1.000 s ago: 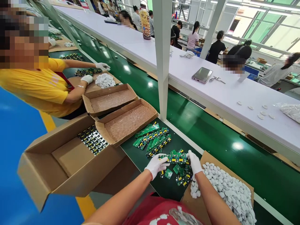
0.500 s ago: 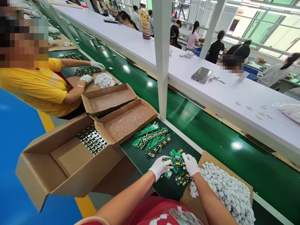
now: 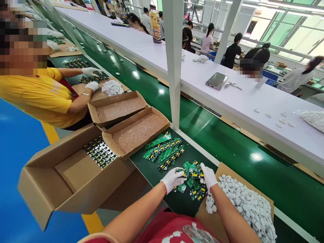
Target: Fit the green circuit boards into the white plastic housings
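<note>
My left hand (image 3: pixel 174 179), in a white glove, has its thumb and fingers closed on a small green circuit board (image 3: pixel 185 172). Opposite it, my gloved right hand (image 3: pixel 209 176) grips the edge of another circuit board (image 3: pixel 196 174) bearing yellow and black parts. A narrow gap seems to lie between the two boards. Beneath and around both hands is a loose pile of small circuit boards (image 3: pixel 198 193). Just beyond it lies a stack of longer circuit board strips (image 3: pixel 164 150). My fingers partly cover the held boards.
White plastic pieces (image 3: pixel 243 202) are heaped on cardboard (image 3: pixel 222 167) at right. Two shallow cardboard trays (image 3: pixel 136 133) and a deep carton (image 3: pixel 76 168) holding boards stand at left. A metal post (image 3: pixel 174 67) rises ahead. A co-worker in yellow (image 3: pixel 45 98) works at far left.
My right hand has shifted slightly right, away from my left, and the boards between them look farther apart. The co-worker's far hand has drawn back toward the left.
</note>
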Available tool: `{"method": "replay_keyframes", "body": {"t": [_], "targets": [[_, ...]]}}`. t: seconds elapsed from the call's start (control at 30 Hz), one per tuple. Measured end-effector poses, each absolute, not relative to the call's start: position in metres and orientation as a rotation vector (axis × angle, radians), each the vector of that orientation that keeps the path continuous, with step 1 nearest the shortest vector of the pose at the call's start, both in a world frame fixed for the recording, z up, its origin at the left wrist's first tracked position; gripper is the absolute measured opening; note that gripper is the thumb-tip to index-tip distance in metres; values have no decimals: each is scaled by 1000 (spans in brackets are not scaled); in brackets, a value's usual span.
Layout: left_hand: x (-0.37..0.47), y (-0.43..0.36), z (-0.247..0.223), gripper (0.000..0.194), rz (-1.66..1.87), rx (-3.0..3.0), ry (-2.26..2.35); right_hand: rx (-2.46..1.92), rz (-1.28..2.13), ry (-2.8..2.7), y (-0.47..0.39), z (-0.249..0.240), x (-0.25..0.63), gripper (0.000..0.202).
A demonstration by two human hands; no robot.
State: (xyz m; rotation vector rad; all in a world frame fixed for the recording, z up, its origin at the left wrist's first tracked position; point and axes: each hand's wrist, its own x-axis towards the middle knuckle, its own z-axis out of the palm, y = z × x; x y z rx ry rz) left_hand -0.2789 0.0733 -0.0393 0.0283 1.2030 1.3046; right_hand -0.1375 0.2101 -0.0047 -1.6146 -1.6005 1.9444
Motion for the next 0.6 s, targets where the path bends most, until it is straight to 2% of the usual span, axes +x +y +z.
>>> {"method": "replay_keyframes", "body": {"t": [0.1, 0.27, 0.4, 0.6], "targets": [[-272, 76, -32, 44, 1247, 157, 1275, -1644, 1861, -1581, 215, -7, -134, 37], [-261, 99, -22, 34, 1247, 429, 1400, -1603, 1937, -1543, 204, -8, -141, 37], [-259, 108, -14, 42, 1249, 588, 1418, -1573, 2066, -1426, 193, -6, -144, 40], [-251, 106, -8, 43, 1199, 683, 1384, -1508, 2290, -1144, 184, -10, -135, 41]]}}
